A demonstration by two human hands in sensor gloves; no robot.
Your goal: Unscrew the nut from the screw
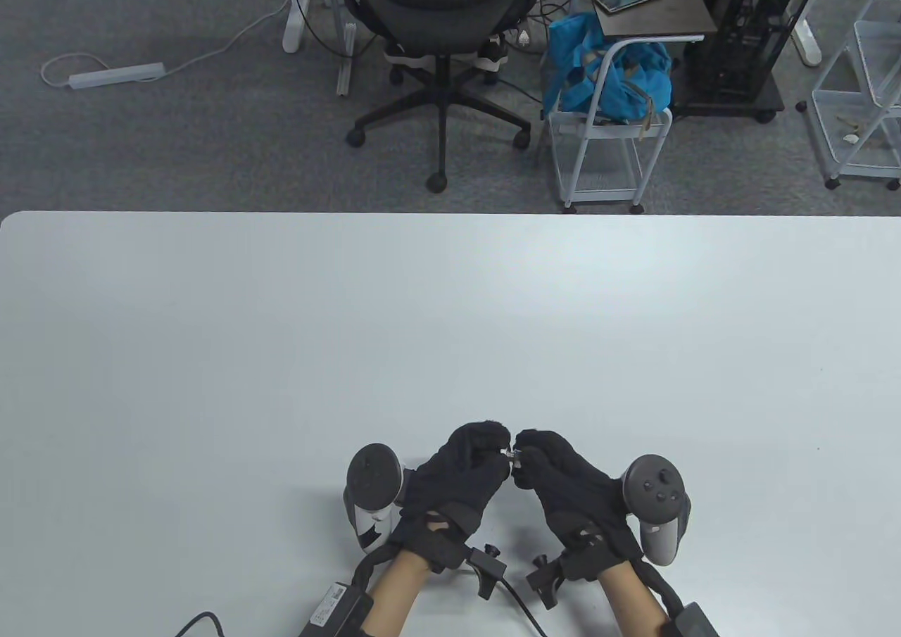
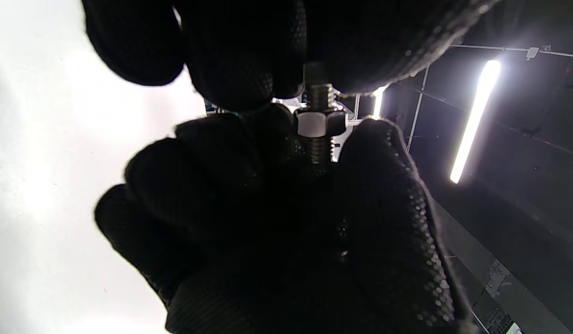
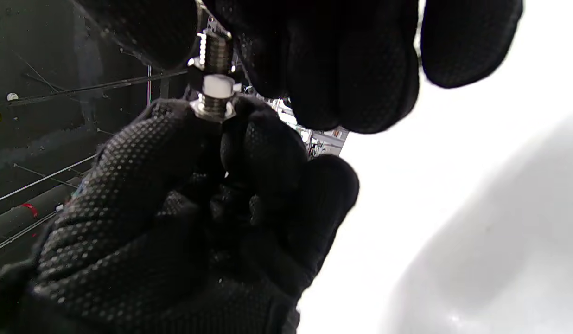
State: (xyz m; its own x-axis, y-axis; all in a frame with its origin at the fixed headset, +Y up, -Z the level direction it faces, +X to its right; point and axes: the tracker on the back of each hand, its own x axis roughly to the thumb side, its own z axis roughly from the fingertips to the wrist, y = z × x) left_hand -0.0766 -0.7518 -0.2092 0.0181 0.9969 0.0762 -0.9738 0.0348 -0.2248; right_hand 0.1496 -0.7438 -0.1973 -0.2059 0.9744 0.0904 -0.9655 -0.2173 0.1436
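The screw (image 2: 320, 97) is held in the air between the two hands, above the near edge of the bench (image 1: 450, 327). The nut (image 2: 320, 123) sits partway along the screw's thread, with bare thread on both sides of it. The left hand (image 1: 461, 478) pinches one end of the screw, fingers (image 2: 249, 60) closed on it. The right hand (image 1: 563, 482), just beside the left, grips the opposite end, its fingers (image 3: 323, 69) clamped together.

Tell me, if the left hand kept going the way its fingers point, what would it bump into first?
Probably the right hand. The left hand points its fingers toward it, and both already pinch the screw with its nut between them.
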